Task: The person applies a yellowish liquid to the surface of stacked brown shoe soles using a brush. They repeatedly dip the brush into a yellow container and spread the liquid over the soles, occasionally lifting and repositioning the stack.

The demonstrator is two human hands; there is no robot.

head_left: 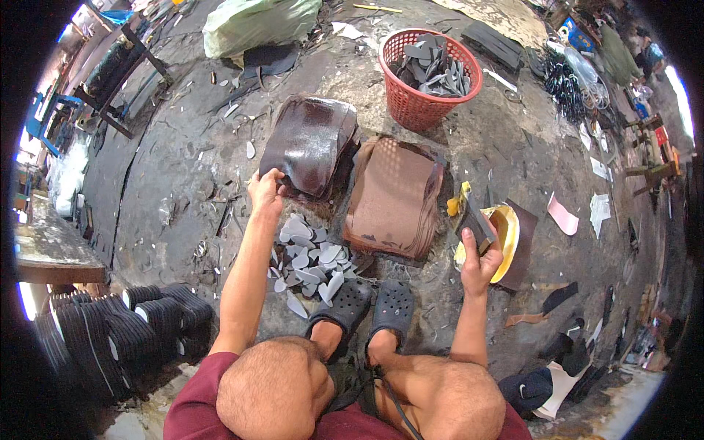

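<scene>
My left hand [266,191] is closed on the near left corner of a glossy dark brown sheet [308,139], top of a stack. Beside it to the right lies a second stack of matte brown sheets [392,194]. My right hand [482,262] grips a flat dark grey piece [477,224], which I cannot name more exactly; yellow stuff sits by its far end. It is held over the left side of a bowl with a yellow-coated inside [506,220]. Part of the bowl is hidden behind the hand and the piece.
A loose pile of grey cut pieces [312,257] lies before my clogs [392,304]. Beyond the stacks stands a red basket [418,110] of grey offcuts. Stacked black soles [139,323] are at the lower left, a pink scrap [562,214] at the right.
</scene>
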